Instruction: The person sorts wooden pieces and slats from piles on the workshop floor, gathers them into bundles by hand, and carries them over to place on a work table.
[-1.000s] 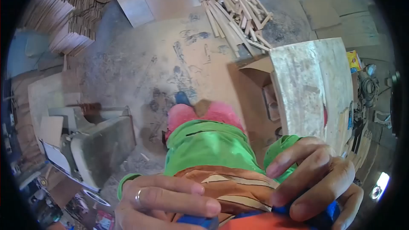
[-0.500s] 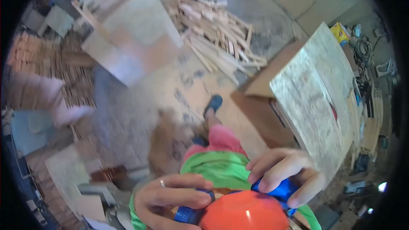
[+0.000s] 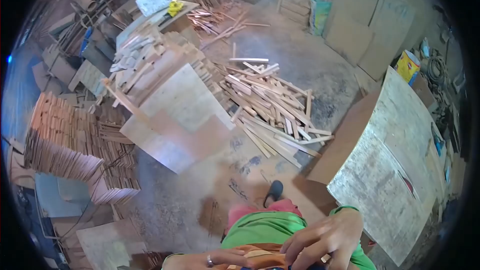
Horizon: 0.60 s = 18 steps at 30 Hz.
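Observation:
At the bottom edge, in front of the green shirt [image 3: 265,229], both hands are close to the body. My left hand [image 3: 212,260], with a ring on one finger, lies low and is partly cut off by the frame. My right hand [image 3: 327,240] is bent with its fingers curled downward over something dark blue, of which only a sliver shows. Small blue bits also show beside my left fingertips. What either hand holds is mostly out of frame. A shoe [image 3: 274,190] shows on the floor beyond the pink shorts [image 3: 290,207].
A heap of wooden strips [image 3: 272,102] lies on the floor ahead. A pale board [image 3: 185,115] leans left of it, near stacked thin wood [image 3: 65,145]. At the right stands a worn-topped table [image 3: 380,170]. Large panels [image 3: 350,25] lean at the back right.
The view has tilted up and shows more of the room. The orange object and most of the blue parts at the hands have dropped out of frame. One foot has stepped forward.

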### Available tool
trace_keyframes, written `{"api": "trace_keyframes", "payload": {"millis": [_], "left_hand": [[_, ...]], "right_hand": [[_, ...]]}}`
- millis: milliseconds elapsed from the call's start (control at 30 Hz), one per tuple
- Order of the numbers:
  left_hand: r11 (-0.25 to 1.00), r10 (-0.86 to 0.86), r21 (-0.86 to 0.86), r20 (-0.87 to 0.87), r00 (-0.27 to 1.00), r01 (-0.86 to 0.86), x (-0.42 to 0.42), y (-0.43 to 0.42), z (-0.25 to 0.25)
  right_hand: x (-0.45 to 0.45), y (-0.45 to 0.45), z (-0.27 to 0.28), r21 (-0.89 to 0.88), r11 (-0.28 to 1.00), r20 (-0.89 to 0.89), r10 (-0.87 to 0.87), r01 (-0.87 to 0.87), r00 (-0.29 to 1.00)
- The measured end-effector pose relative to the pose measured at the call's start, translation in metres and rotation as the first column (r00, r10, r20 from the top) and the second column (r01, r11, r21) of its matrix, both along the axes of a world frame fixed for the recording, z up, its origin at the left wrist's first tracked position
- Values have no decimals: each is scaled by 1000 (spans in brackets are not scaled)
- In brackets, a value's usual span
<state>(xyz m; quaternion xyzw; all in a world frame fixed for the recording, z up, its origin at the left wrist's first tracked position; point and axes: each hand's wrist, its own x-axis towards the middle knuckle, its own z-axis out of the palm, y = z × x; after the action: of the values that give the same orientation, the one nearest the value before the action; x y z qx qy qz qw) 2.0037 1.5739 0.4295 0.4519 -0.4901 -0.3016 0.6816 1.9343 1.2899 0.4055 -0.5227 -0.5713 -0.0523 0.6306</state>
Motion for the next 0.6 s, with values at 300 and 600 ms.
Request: {"api": "trace_keyframes", "payload": {"millis": [300,600], "left_hand": [[986,-166,-41,-74,983,163,61,-53,-22],[809,274,538,10,962,-236,195,-69,-174]], "right_hand": [[28,-32,-28,172,985,-263,64,-18,963],[51,-68,-207,-610,539,-718,-686,581,-117]]}}
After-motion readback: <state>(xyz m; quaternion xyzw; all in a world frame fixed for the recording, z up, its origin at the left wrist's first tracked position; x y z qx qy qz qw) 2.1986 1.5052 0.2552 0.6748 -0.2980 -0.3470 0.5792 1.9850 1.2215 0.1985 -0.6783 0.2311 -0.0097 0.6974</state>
